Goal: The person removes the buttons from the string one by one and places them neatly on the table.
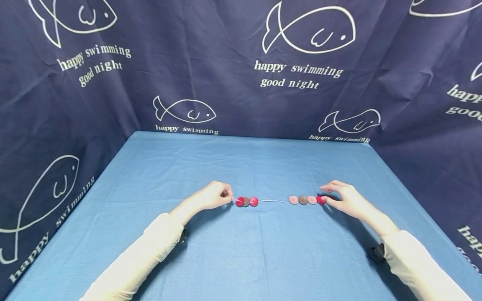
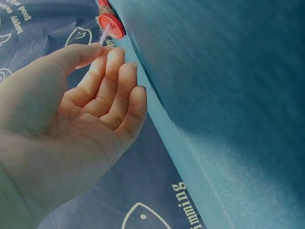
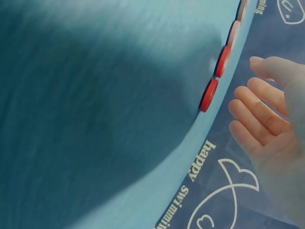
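Between thumb and forefinger, my left hand pinches one end of a pale string. Threaded on it are a red button, a brown button and another red button; the string's free end trails right over the cloth. In the left wrist view, the nearest red button hangs just past the pinching fingertips. My right hand hovers at the right end of a row of loose buttons, its thumb and fingers apart beside a red button. A further red button is mostly hidden by the hand in the head view.
The loose row also has a pink button, a brown button and a second pink button. A blue cloth covers the table. Dark blue curtains with fish prints stand behind and at both sides.
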Available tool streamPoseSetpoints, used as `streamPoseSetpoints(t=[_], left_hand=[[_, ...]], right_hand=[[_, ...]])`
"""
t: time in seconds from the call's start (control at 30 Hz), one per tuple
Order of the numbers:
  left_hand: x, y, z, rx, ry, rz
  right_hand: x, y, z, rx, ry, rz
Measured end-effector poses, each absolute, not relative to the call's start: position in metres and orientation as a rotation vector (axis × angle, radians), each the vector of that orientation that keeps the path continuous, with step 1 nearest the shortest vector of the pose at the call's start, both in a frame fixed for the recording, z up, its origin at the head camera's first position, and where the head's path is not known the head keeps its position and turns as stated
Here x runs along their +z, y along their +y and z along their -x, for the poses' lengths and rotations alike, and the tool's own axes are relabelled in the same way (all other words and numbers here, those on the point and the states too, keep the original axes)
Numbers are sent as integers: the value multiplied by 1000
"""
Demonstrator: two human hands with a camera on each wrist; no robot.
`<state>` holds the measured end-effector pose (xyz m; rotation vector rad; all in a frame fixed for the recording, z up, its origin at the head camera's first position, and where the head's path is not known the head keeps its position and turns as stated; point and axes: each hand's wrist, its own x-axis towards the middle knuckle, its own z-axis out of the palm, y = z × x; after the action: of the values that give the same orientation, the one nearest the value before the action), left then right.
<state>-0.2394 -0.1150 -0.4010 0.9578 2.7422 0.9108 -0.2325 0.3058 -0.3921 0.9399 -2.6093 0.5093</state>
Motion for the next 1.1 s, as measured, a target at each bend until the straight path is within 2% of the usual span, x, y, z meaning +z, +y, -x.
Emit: streamPoseSetpoints(t=[1.1], left_hand=[[-399,-115,238,901,2760,-961]], right_hand=[[-391,243,251,618,-2580,-1157]])
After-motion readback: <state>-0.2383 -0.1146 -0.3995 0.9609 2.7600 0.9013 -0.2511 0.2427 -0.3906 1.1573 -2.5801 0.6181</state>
